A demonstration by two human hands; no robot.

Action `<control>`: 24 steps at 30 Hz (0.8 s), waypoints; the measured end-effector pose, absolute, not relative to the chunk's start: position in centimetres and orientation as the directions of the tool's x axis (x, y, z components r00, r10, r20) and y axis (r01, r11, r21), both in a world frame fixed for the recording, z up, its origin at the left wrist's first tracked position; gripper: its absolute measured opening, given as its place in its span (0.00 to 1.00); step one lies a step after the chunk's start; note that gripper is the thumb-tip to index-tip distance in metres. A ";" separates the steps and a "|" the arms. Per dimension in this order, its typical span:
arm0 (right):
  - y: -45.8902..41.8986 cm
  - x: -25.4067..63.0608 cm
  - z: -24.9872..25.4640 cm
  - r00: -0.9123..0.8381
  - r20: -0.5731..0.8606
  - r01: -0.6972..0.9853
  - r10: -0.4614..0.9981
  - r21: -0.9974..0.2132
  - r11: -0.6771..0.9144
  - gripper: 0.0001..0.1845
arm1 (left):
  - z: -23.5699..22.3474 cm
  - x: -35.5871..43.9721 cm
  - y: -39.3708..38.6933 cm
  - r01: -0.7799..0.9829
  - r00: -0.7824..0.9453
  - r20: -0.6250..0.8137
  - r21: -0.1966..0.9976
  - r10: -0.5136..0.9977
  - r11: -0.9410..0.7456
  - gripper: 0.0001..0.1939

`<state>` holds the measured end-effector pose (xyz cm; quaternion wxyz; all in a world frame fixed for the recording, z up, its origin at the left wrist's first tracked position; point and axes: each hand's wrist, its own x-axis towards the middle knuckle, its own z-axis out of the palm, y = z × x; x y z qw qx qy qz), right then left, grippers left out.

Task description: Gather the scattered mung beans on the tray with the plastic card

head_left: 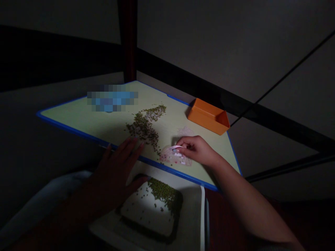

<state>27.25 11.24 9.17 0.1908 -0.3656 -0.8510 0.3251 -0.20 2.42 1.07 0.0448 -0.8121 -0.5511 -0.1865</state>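
Observation:
My right hand [196, 148] pinches the upper edge of a thin, half-round, pale pink piece [172, 157] with printed patches, between thumb and fingers. The piece touches the pale board [70, 115] with a blue rim; its exact kind is unclear. To its left spreads a loose trail of small green beans [141, 127], dark in shadow nearer me. My left hand [123, 160] has its fingers spread over the board's near rim, beside the beans, with nothing in it. Under that rim, a white basin [192, 209] holds more green beans [163, 190], mostly along its sides.
An orange open box [206, 120] stands at the board's back right edge. A blurred-out blue item [112, 99] lies at the back left. Behind the board rise a wall and a dark red post [130, 42]. The room is dim.

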 end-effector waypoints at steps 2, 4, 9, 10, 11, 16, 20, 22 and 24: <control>11.2 27.0 8.9 -0.649 0.136 0.496 0.748 -0.670 0.552 0.11 | 1.0 -0.2 2.4 0.911 0.323 0.354 0.133 0.877 -0.390 0.42; 11.2 26.8 8.8 -0.636 0.163 0.507 0.754 -0.648 0.568 0.12 | 1.0 -0.2 2.4 0.912 0.326 0.353 0.127 0.877 -0.391 0.42; 11.2 26.6 8.7 -0.570 0.173 0.592 0.803 -0.592 0.547 0.12 | 1.2 -0.1 2.4 0.916 0.324 0.338 0.124 0.884 -0.383 0.42; 11.2 26.6 8.7 -0.553 0.175 0.608 0.814 -0.584 0.538 0.12 | 1.3 -0.1 2.4 0.915 0.323 0.336 0.126 0.885 -0.382 0.42; 11.2 26.7 8.7 -0.539 0.177 0.619 0.824 -0.579 0.530 0.12 | 1.3 -0.1 2.3 0.915 0.322 0.334 0.128 0.886 -0.381 0.42; 11.4 26.7 8.4 -0.521 0.195 0.605 0.831 -0.603 0.520 0.12 | 1.6 0.0 2.3 0.919 0.310 0.316 0.145 0.897 -0.368 0.41; 11.3 26.4 8.3 -0.518 0.204 0.600 0.831 -0.605 0.523 0.13 | 1.4 0.0 2.4 0.919 0.308 0.321 0.145 0.896 -0.368 0.42; 11.2 26.2 8.4 -0.521 0.210 0.597 0.827 -0.604 0.529 0.13 | 1.3 0.0 2.4 0.917 0.314 0.333 0.137 0.889 -0.375 0.42; 11.2 26.0 8.3 -0.528 0.220 0.588 0.820 -0.603 0.540 0.13 | 1.3 0.0 2.3 0.917 0.314 0.343 0.131 0.885 -0.377 0.42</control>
